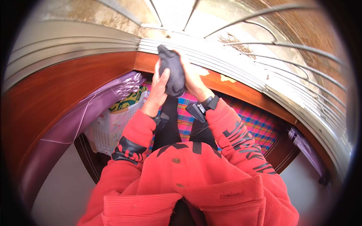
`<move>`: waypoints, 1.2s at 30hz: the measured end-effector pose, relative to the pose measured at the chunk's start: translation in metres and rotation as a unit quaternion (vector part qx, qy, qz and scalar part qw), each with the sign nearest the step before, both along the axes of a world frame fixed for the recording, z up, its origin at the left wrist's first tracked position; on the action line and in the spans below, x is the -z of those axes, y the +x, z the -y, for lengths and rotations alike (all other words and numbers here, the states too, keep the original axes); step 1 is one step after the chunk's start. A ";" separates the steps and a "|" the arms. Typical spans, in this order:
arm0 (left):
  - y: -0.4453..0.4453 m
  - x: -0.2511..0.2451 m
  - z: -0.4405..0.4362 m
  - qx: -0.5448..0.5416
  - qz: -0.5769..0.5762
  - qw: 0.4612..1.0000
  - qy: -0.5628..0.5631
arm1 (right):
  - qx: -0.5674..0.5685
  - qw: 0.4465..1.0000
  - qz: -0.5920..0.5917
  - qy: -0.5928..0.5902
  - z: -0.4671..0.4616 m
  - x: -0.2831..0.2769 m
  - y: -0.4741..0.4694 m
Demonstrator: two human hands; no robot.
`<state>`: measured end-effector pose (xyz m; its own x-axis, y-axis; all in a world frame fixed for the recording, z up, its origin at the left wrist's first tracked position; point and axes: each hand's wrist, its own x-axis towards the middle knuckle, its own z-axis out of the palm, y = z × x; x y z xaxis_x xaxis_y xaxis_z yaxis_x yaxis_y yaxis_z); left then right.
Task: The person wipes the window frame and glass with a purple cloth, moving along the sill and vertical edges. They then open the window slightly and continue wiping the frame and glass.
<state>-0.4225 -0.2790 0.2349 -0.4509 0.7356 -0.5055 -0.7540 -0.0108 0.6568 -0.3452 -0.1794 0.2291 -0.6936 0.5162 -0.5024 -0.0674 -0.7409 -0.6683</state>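
Note:
A bundled dark grey cloth is held up between both hands, in front of the wooden window frame. My left hand presses on its left side, with the thumb across the cloth. On the right side, my right hand lies along the cloth; the bright light washes out part of its fingers. Both wrists carry black straps with small devices, and red sleeves cover the forearms. Below the hands, black-clad legs stand or kneel over a plaid cloth; which of the two cannot be told.
Metal window bars and the white sliding track lie ahead and to the right. A purple curtain hangs on the left beside a light patterned basket or bag with green and yellow fabric. Another purple curtain hangs at the right.

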 end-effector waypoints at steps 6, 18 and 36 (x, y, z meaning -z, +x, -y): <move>0.058 -0.022 0.023 0.066 0.138 0.988 0.029 | -0.199 0.733 0.208 0.616 -0.018 -0.052 0.107; 0.064 -0.084 0.053 0.143 0.025 0.988 0.050 | 0.480 0.620 0.472 0.403 -0.120 -0.160 0.494; 0.089 -0.102 0.052 0.063 0.072 0.995 -0.024 | 0.484 0.464 0.520 0.529 -0.151 -0.205 0.495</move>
